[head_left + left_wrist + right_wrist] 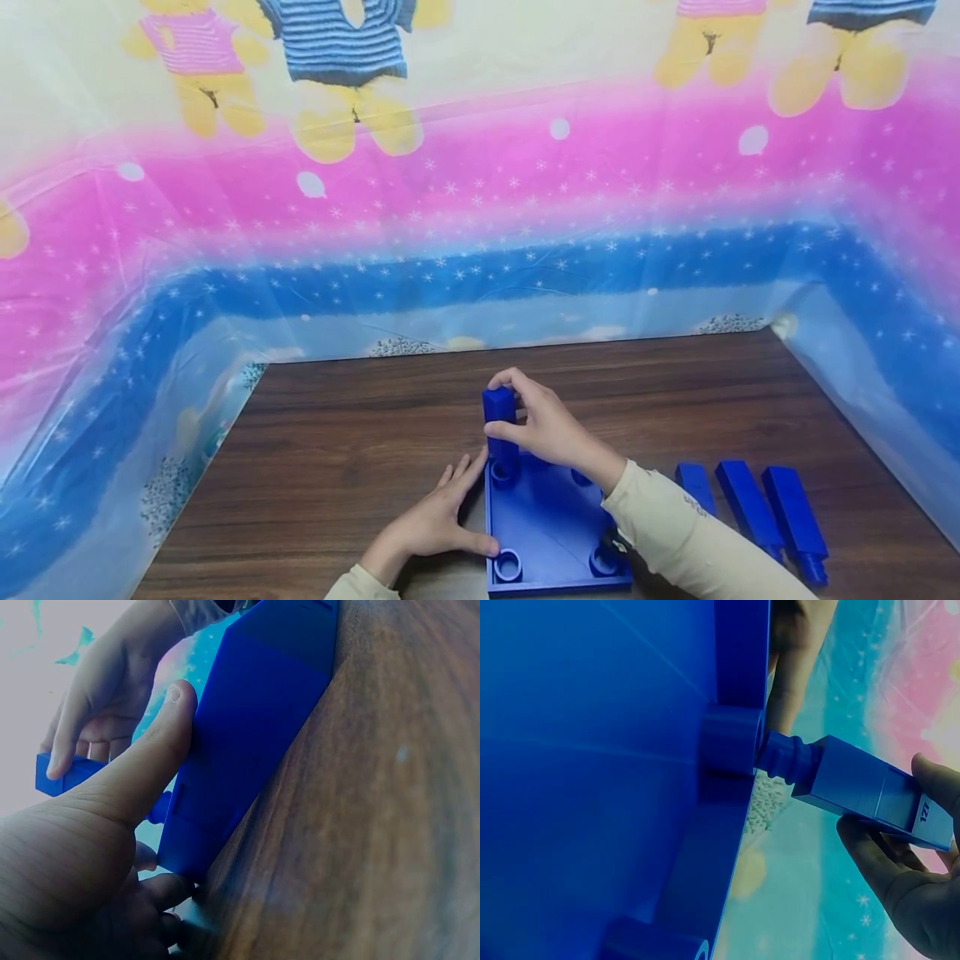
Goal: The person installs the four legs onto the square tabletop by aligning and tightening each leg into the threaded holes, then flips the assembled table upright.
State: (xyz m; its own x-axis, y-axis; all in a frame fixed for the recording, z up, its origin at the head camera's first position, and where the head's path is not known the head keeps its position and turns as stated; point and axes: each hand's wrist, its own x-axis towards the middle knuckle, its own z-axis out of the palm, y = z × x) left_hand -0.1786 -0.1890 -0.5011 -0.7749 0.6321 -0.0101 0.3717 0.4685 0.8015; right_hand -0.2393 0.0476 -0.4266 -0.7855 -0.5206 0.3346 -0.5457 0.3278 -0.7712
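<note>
A square blue tabletop (551, 521) lies underside up, a round socket at each corner. My right hand (555, 429) grips a square blue table leg (498, 408) near its upper end, upright over the far left socket (501, 475). In the right wrist view the leg's threaded end (784, 756) meets the mouth of that socket (731, 741), its thread still showing outside. My left hand (431, 521) rests along the tabletop's left side with fingers extended. Its thumb (169, 731) lies against the edge by the near left socket (507, 565).
Three more blue legs lie to the right: one partly behind the right sleeve (696, 487), a middle leg (750, 504) and an outer leg (797, 517). A printed cloth (480, 283) hangs around the back and sides of the brown wooden table (337, 433).
</note>
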